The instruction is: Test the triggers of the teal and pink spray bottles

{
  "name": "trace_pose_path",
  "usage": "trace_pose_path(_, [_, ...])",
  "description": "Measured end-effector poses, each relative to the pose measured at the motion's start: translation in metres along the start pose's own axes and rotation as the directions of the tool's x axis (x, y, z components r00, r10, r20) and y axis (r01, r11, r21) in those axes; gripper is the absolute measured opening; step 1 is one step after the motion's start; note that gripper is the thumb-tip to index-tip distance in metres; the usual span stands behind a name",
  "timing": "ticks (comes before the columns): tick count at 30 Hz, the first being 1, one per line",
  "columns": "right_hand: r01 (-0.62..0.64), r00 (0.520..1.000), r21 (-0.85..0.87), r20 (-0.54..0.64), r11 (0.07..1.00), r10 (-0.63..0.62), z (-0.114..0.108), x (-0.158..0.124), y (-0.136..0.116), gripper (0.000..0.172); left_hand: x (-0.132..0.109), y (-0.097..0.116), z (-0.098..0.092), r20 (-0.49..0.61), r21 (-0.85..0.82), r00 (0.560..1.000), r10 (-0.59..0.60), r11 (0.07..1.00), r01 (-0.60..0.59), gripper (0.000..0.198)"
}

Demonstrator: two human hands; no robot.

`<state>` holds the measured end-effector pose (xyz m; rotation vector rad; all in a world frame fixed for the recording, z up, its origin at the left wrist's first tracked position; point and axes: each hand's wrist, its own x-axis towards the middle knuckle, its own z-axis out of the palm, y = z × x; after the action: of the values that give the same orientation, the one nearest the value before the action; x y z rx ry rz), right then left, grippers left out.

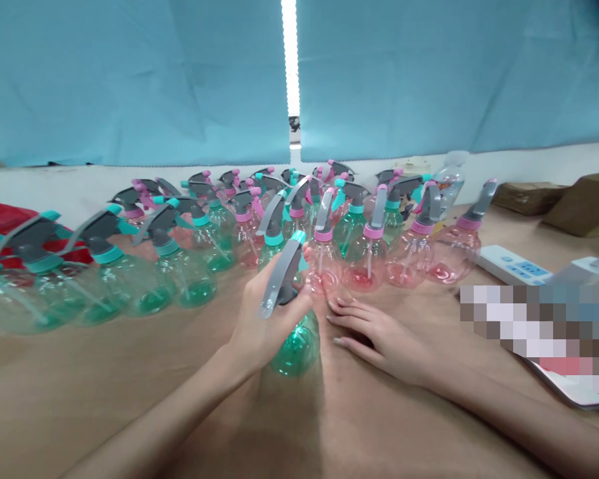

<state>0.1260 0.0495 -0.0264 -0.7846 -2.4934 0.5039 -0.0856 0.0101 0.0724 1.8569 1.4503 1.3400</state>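
Note:
My left hand [262, 319] is wrapped round the neck of a green spray bottle [295, 349] with a grey trigger head and a turquoise nozzle. The bottle is at the middle of the table, in front of the others, its lower part showing under the hand. Whether its base touches the table I cannot tell. My right hand [384, 336] lies on the table to the right of it, fingers stretched out and slightly apart, with nothing in it. Just beyond its fingertips stands a pink spray bottle [324, 266].
Green spray bottles [152, 293] line the left, pink ones [454, 256] the right, with several more behind. A clear water bottle [452, 179], cardboard boxes [586, 203] and a white power strip [516, 265] are at the right. Blue cloth [130, 80] hangs at the back.

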Motion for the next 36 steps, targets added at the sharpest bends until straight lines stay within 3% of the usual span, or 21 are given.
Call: trace_pose_path(36, [0.02,1.0,-0.007,-0.011,1.0,-0.021,-0.0022,0.001,-0.0021,0.037,0.0004,0.0011,0.001,0.009,-0.001,0.999,0.041,0.999,-0.041,0.045])
